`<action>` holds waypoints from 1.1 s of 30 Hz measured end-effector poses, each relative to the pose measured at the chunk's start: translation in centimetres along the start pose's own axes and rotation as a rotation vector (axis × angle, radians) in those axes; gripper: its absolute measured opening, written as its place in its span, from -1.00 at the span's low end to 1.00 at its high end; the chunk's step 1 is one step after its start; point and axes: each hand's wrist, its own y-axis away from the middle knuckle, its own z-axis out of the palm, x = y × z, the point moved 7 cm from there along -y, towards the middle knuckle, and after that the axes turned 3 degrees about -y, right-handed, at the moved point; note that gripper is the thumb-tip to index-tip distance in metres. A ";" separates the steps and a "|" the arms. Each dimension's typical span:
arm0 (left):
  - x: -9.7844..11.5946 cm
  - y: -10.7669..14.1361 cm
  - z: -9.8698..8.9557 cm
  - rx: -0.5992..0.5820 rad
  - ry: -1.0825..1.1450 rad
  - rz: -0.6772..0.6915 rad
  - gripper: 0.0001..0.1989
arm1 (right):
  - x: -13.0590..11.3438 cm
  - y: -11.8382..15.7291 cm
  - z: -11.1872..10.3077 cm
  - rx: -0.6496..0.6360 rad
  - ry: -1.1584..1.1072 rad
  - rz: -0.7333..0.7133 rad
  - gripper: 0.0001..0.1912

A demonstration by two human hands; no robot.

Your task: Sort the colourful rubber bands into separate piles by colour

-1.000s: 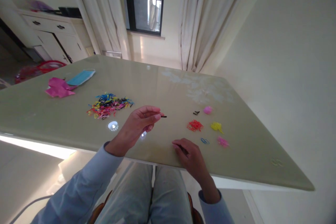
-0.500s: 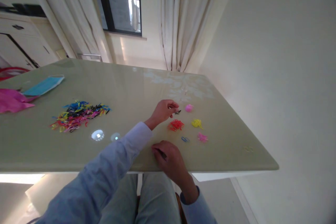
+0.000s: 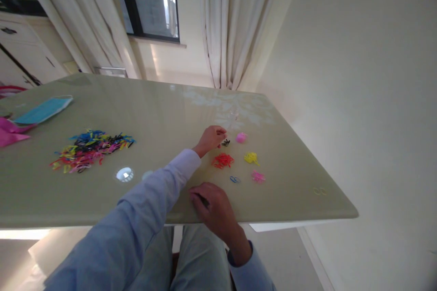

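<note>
My left hand (image 3: 210, 139) reaches over the table with its fingers pinched together. Right by its fingertips lies a small pile of black rubber bands (image 3: 226, 142); whether anything is in the pinch is too small to make out. Closer to me, my right hand (image 3: 213, 204) rests near the table's front edge, fingers curled closed, and what they may hold is hidden. Around the hands are a red pile of rubber bands (image 3: 222, 160), a yellow pile (image 3: 251, 158), a pink pile (image 3: 258, 177), a round pink heap (image 3: 241, 137) and a few blue bands (image 3: 235, 179).
A large mixed heap of coloured rubber bands (image 3: 94, 148) spreads on the left of the table (image 3: 164, 113). Beyond it lie a blue face mask (image 3: 44, 110) and a bright pink piece (image 3: 13, 132). Two pale rings (image 3: 320, 191) sit near the right corner.
The view has swung slightly, so everything sits further left. My left fingers have lifted a little off the black pile, which shows more fully. My right hand keeps its closed pose.
</note>
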 end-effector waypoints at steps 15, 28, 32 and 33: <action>-4.9 11.1 -9.2 0.230 0.053 -0.013 -0.78 | 0.3 0.0 -0.6 0.015 -0.024 0.030 -0.81; -7.9 19.8 -12.7 0.313 -0.279 0.114 -0.77 | -2.5 -7.2 2.5 -0.083 -0.324 0.192 -0.78; -7.9 19.7 -12.1 0.277 -0.290 0.109 -0.79 | -6.1 -13.3 6.4 -0.246 -0.140 -0.015 -0.75; -7.9 19.7 -12.1 0.276 -0.270 0.102 -0.80 | -6.5 -14.8 7.7 -0.291 -0.067 -0.059 -0.74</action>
